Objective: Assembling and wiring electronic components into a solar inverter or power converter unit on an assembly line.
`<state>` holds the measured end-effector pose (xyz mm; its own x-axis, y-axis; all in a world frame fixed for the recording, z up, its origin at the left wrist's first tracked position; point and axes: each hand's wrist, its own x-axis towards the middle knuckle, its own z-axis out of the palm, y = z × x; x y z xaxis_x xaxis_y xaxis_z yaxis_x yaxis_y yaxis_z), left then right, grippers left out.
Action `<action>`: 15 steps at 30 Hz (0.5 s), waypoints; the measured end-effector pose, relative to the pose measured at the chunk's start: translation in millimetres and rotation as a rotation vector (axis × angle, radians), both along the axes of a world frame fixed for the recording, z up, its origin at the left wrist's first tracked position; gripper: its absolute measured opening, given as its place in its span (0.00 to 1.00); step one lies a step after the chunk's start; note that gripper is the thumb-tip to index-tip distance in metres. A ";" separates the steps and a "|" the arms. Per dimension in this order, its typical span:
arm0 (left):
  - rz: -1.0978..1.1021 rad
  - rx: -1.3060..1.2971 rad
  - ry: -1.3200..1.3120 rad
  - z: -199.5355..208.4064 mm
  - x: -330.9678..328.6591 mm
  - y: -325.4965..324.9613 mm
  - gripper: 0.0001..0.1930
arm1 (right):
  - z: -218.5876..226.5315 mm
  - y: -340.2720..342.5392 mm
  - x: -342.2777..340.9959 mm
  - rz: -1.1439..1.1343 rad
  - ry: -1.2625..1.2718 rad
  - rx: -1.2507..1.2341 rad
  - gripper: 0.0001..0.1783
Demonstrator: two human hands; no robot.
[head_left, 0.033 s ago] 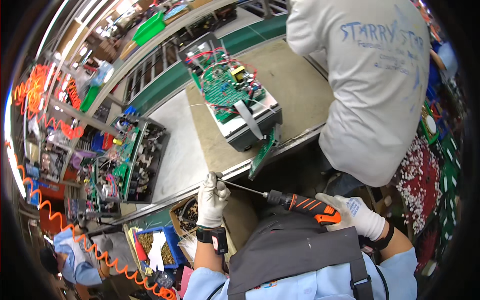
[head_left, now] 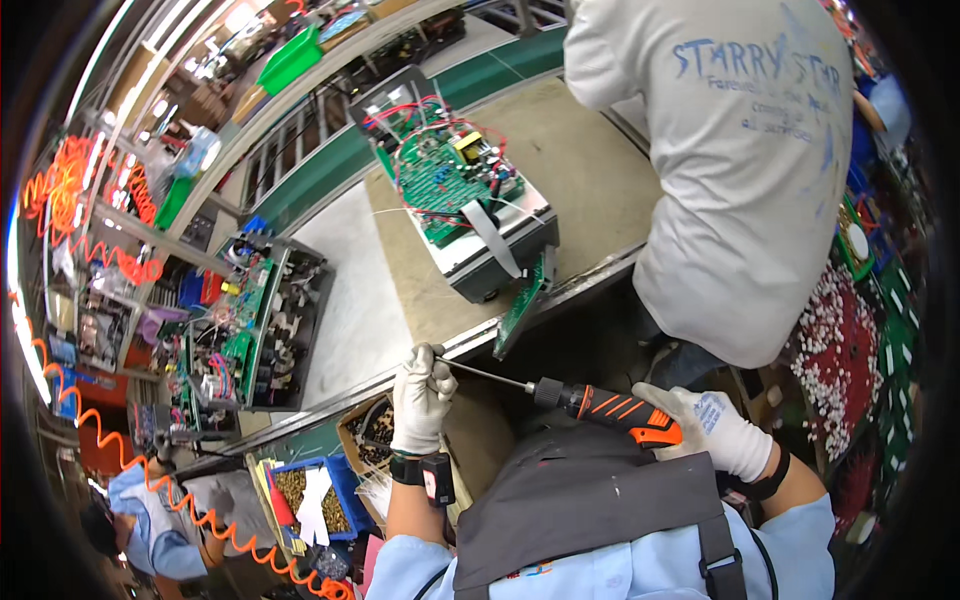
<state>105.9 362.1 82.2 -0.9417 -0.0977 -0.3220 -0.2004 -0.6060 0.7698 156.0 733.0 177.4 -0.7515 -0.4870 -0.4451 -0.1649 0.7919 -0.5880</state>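
Note:
My right hand (head_left: 712, 428), in a white glove, is wrapped round the grip of an orange and black power screwdriver (head_left: 622, 412). A long thin bit (head_left: 485, 374) runs leftward from its chuck to the fingertips of my left hand (head_left: 422, 405). That hand is also gloved, its fingers closed at the bit's tip; whatever they pinch is hidden. Beyond my hands, an appliance (head_left: 500, 250) with a dark casing sits on the bench, topped by a green circuit board (head_left: 445, 185) and red wires. A smaller green board (head_left: 522, 308) hangs off its near side.
Another unit with exposed boards (head_left: 240, 330) stands on the bench's left. Beside my left forearm are a blue bin of small brass-coloured parts (head_left: 350, 490) and a cardboard box of dark parts (head_left: 372, 430). An orange coiled hose (head_left: 180, 490) hangs left. A co-worker (head_left: 730, 180) stands right.
The view has shifted slightly, so the bench and the co-worker sit a little further left. Both hands and the power screwdriver keep the same pose.

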 end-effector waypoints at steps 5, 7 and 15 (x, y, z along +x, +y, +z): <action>-0.219 -0.210 0.049 -3.4 -14.6 5.2 0.12 | -11.1 14.5 19.6 -0.118 -0.245 -0.278 0.44; -0.263 -0.125 0.064 -4.0 -19.9 5.5 0.12 | -23.9 14.3 27.2 -0.279 -0.561 -0.573 0.45; -0.235 -0.331 0.181 17.6 -52.0 37.1 0.20 | -56.0 0.2 57.9 -0.360 0.045 -0.413 0.48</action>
